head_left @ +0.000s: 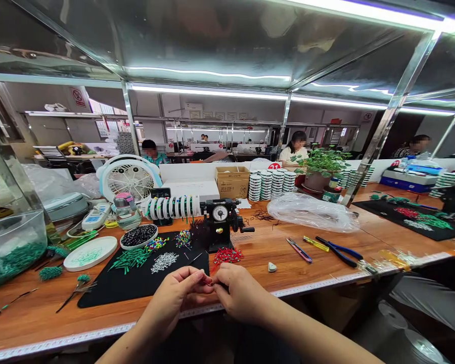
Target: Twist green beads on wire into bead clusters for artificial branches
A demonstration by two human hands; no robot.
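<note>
In the frame's lower centre, the bare left hand [178, 293] and bare right hand [240, 292] meet, both pinching what looks like a tiny reddish piece [209, 282], mostly hidden; lower left lies a flat black mat [136, 284]; nearer centre, a loose red beaded pile [228, 255]; behind it, a black metal hand-cranked machine [213, 236].
</note>
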